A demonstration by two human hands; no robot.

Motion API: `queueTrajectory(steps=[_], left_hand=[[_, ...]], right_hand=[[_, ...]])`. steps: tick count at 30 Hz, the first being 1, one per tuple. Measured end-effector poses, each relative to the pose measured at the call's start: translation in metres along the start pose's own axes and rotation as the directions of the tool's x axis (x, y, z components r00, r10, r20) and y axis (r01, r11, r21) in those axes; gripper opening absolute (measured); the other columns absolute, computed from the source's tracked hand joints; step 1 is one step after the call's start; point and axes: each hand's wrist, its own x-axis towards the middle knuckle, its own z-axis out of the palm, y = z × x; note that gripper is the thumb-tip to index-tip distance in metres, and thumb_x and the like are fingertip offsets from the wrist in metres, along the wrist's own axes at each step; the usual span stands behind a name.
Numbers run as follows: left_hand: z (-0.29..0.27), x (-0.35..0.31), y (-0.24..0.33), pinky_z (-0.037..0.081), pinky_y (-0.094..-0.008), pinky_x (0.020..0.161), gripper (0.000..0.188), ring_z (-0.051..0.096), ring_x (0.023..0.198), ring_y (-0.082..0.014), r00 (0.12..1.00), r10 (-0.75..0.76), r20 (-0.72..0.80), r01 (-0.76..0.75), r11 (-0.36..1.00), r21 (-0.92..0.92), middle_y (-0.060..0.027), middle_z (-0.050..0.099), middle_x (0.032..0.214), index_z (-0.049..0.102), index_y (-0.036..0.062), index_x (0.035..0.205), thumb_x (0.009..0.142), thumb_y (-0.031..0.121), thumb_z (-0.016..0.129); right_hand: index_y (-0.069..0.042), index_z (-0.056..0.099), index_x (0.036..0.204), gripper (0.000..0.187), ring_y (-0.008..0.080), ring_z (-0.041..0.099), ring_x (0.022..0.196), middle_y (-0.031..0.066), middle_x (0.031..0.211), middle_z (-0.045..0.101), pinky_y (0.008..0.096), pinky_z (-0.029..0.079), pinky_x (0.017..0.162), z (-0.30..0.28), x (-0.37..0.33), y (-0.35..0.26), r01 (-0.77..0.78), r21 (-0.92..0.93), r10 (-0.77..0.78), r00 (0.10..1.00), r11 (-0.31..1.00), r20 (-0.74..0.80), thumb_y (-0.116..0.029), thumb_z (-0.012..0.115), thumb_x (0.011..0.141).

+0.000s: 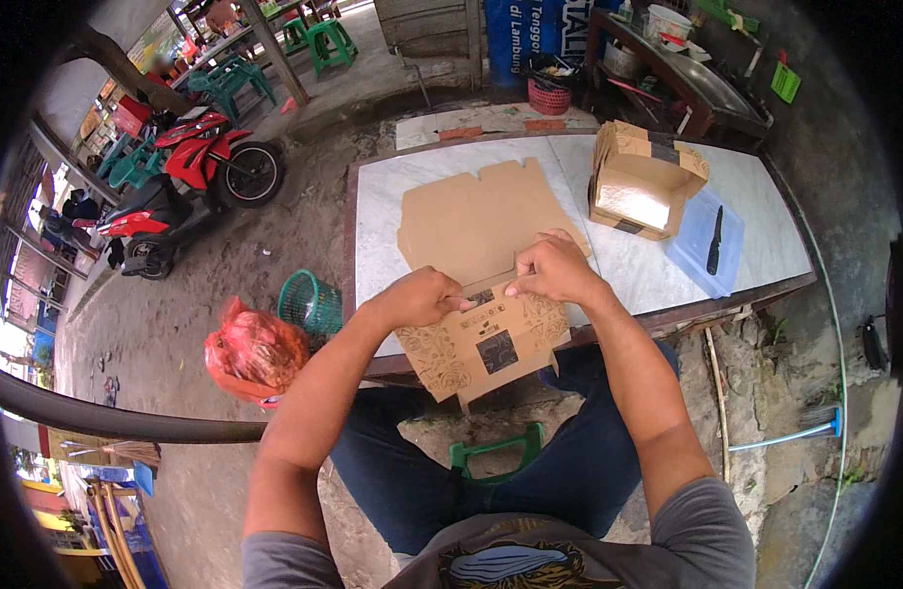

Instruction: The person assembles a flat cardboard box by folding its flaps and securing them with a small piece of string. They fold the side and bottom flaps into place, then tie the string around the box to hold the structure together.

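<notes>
Two hands [434, 296] [557, 269] pinch cardboard [486, 257] with dark lettering [486, 324]; white letters [574, 34] mark a blue banner [502, 49].

Arms [296, 417] stretched forward, angled inward;
left hand [422, 296] curled, thumb [456, 303] extended; right hand [554, 268] near it, fingers [528, 262] bent

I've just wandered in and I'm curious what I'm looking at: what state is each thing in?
Left fingers: closed on the cardboard blank
Right fingers: pinching the cardboard blank
Cardboard blank: spread open
Cardboard box at right: folded into shape, open
Knife: lying on the plastic container
Plastic container: open or shut, cannot tell
Red scooter: upright, riderless
Red bag: bulging
</notes>
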Motion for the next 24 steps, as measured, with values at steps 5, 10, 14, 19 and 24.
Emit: queueTrajectory(steps=[5, 10, 14, 19, 24], left_hand=[[0.009, 0.005, 0.009, 0.052, -0.0501, 0.075, 0.037, 0.067, 0.083, -0.0429, 1.000, 0.016, -0.012, -0.016, 0.999, -0.029, -0.0226, 0.070, 0.083, 0.073, 0.0025, 0.088, 0.102, 0.036, 0.064], [0.026, 0.015, 0.011, 0.053, -0.0439, 0.072, 0.040, 0.069, 0.076, -0.0310, 0.982, -0.162, -0.097, 0.140, 0.970, -0.197, -0.0181, 0.069, 0.079, 0.071, 0.0009, 0.092, 0.106, 0.037, 0.060], [0.040, 0.018, -0.018, 0.055, -0.0340, 0.072, 0.049, 0.068, 0.077, -0.0175, 0.876, -0.361, -0.319, 0.060, 0.739, -0.671, -0.0085, 0.071, 0.081, 0.072, -0.0036, 0.102, 0.112, 0.039, 0.050], [0.043, 0.025, -0.024, 0.058, -0.0315, 0.078, 0.054, 0.071, 0.093, -0.0185, 0.707, -0.666, -0.238, -0.067, 0.272, -0.960, -0.0121, 0.071, 0.114, 0.059, -0.0045, 0.133, 0.114, 0.043, 0.042], [0.060, 0.035, -0.021, 0.055, -0.0353, 0.092, 0.056, 0.066, 0.117, -0.0227, 0.626, -0.734, -0.263, -0.145, 0.222, -0.964, -0.0161, 0.064, 0.133, 0.050, -0.0036, 0.143, 0.113, 0.044, 0.041]], right_hand=[[-0.014, 0.070, 0.069, 0.033, 0.0279, 0.064, 0.092, 0.0047, 0.076, 0.068, 0.0442, 0.039, 0.101, 0.001, 0.002, 0.004, 0.027, 0.019, -0.027, 0.999, 0.999, -0.017, -0.042, 0.084, 0.079], [-0.013, 0.079, 0.090, 0.032, 0.0280, 0.061, 0.098, 0.0057, 0.085, 0.068, 0.0442, 0.041, 0.100, -0.006, 0.002, -0.010, -0.043, -0.046, 0.037, 0.991, 0.998, -0.125, -0.040, 0.087, 0.076], [-0.011, 0.064, 0.138, 0.070, 0.0335, 0.060, 0.117, 0.0159, 0.128, 0.063, 0.0473, 0.042, 0.108, 0.000, 0.002, -0.003, -0.055, 0.098, 0.106, 0.740, 0.994, -0.664, -0.044, 0.086, 0.080], [-0.002, 0.045, 0.154, 0.090, 0.0334, 0.057, 0.128, 0.0215, 0.148, 0.052, 0.0426, 0.049, 0.104, 0.002, 0.001, -0.002, -0.201, 0.760, 0.624, 0.714, 0.618, -0.319, -0.044, 0.085, 0.085], [0.004, 0.063, 0.134, 0.052, 0.0203, 0.071, 0.100, 0.0133, 0.116, 0.074, 0.0372, 0.055, 0.089, 0.026, 0.007, 0.013, -0.271, 0.934, 0.458, 0.878, 0.233, 0.141, -0.024, 0.079, 0.093]])
